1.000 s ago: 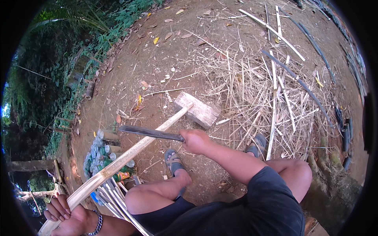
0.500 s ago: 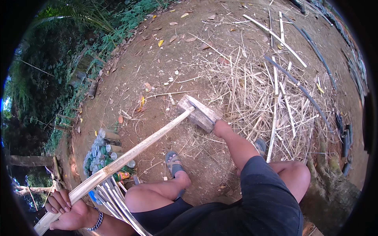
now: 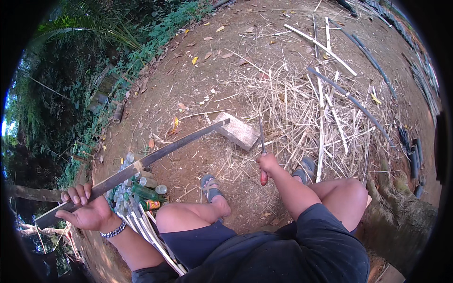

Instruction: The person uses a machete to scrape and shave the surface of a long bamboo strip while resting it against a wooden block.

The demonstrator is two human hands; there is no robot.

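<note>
My left hand (image 3: 89, 210), a chain bracelet at its wrist, holds a long split bamboo strip (image 3: 160, 153) near its lower end. The strip's dark outer face is up, with a pale ring partway along, and its far end lies at the wooden block (image 3: 239, 131) on the ground. My right hand (image 3: 268, 163) is closed around the reddish-brown handle of a knife (image 3: 262, 134). The blade points away from me, upright in view, just right of the block and apart from the strip.
Shavings and thin strips (image 3: 292, 113) pile up beyond my right foot. Glass and plastic bottles (image 3: 137, 181) stand left of my left foot, beside a bundle of pale strips (image 3: 146, 231). A dark pipe (image 3: 351, 98) lies at right, near a tree trunk (image 3: 401, 226).
The bamboo strip has been turned from its pale inner face to its dark outer face. My right hand has drawn the knife off the strip, back and to the right.
</note>
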